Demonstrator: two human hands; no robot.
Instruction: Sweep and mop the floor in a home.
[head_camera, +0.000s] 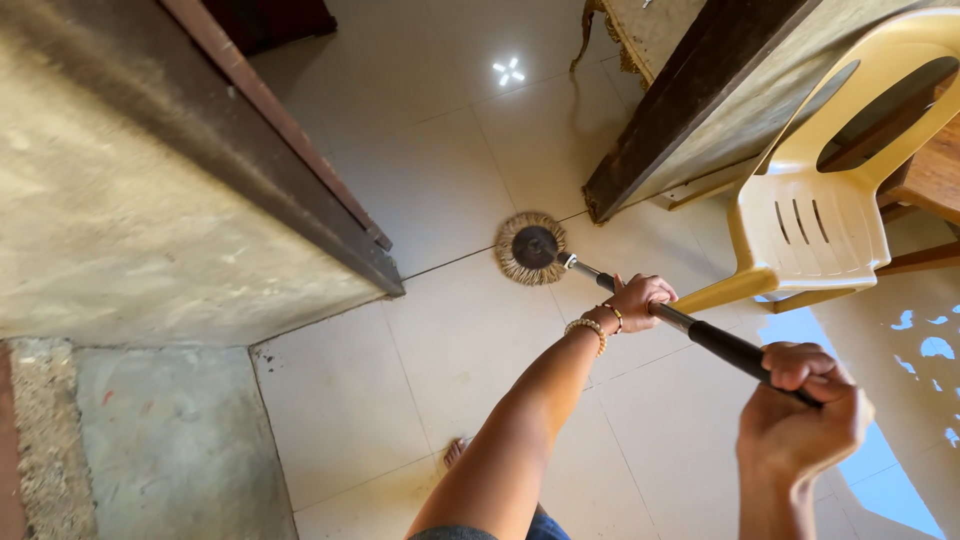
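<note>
At far left, a rough concrete wall (130, 200) is filling the frame, w/ a dark wooden door frame (290, 150) running along its edge down to the pale tiled floor (440, 180). Near the middle, the round mop head (532, 248) is sitting flat on the tiles, just right of the frame's foot, fringe spread around a dark hub. You're gripping the mop handle (700, 335) w/ both hands: your left hand (638, 300), bracelets at the wrist, is wrapping its fingers tight round the shaft closer to the head; your right hand (800, 400) is closing fully round the black grip at the near end. Your foot (455, 452) is showing on the tiles below your left forearm. At right, a cream plastic chair (820, 200) is standing just beside the handle, next to a cloth-covered table (700, 90).
</note>
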